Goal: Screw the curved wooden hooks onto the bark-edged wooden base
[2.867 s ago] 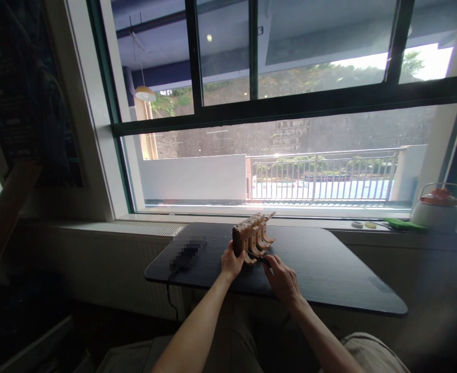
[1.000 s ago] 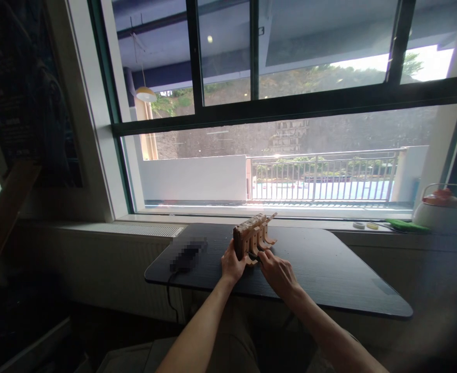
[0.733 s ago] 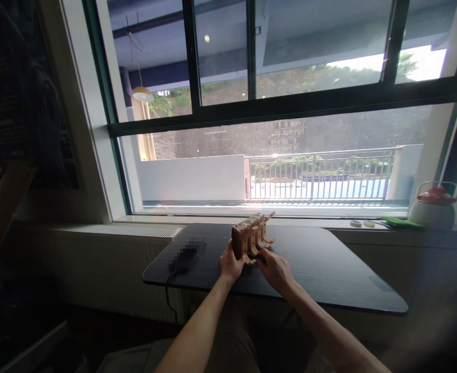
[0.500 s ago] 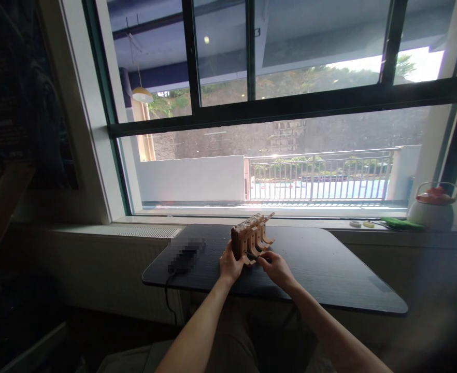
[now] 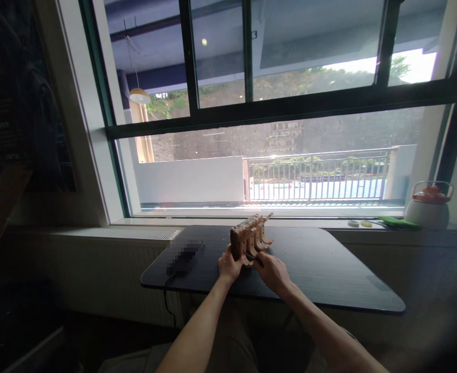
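Observation:
A brown wooden piece [image 5: 246, 229] with a rough top and a row of curved, pale wooden prongs stands tilted above the dark table [image 5: 322, 274]. My left hand [image 5: 229, 265] is closed around its near left end. My right hand [image 5: 274, 270] grips a thin dark tool [image 5: 255, 258], its tip reaching the nearest prongs at the lower front of the piece. The tool's exact kind is too small to make out, and my fingers cover most of its handle.
On the table's left lies a blurred-out dark object [image 5: 185, 257], its cable [image 5: 166, 300] hanging over the edge. The windowsill beyond carries a white kettle-like pot [image 5: 427, 213], a green cloth-like item [image 5: 400, 223] and small rolls [image 5: 359, 224]. A large window rises behind.
My right hand has shifted slightly left and down, closer to the wooden piece, with the tool still in it. My left hand keeps its hold. The whole view has moved a little.

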Tool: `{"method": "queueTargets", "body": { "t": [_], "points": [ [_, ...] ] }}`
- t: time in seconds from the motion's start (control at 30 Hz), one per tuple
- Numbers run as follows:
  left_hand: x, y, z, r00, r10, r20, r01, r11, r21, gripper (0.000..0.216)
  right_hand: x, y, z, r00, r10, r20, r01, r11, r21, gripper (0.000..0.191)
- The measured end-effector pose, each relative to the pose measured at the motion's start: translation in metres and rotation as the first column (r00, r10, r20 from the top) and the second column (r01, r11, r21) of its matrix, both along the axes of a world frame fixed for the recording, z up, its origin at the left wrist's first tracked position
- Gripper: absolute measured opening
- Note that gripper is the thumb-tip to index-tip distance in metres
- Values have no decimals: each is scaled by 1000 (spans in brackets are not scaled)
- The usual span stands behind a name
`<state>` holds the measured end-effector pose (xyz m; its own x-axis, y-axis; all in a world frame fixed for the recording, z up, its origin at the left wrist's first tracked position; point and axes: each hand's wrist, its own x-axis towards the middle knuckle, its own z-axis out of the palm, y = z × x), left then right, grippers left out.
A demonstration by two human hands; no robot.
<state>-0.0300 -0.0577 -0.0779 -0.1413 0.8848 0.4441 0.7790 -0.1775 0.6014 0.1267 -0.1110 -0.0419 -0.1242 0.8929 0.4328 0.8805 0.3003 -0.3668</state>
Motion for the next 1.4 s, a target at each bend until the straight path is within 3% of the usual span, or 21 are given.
{"method": "queueTargets", "body": {
  "t": [0.2,0.47,0.57,0.7,0.8,0.9,1.0,1.27,1.4],
  "points": [
    [0,0,0,1000,10,-26,-10,1000,-11,47,6,12,-5,976,30,-215,-52,994,-95,30],
    [-3,-5,10,991,10,-133,-12,1000,-7,47,4,11,-9,951,19,-309,-54,993,-106,27],
    [-28,-9,22,979,62,-194,-61,998,11,50,1,12,-13,946,12,-324,-47,994,-100,27],
    [-86,-14,35,943,222,-248,-217,975,47,43,0,14,-16,944,6,-331,-45,993,-110,29],
    [-129,-18,35,911,292,-290,-298,954,26,34,1,15,-17,943,12,-332,-53,992,-114,30],
    [-153,-20,30,897,286,-338,-308,951,-11,28,2,17,-20,942,28,-334,-69,991,-112,32],
    [-150,-20,27,891,278,-360,-298,954,-2,29,2,20,-23,936,45,-349,-91,989,-115,33],
    [-91,-14,24,905,132,-404,-143,990,2,29,3,24,-26,925,47,-376,-103,986,-129,35],
    [-109,-5,26,896,235,-377,-272,961,-47,46,2,23,-26,923,43,-384,-104,985,-139,34]
  ]
}}
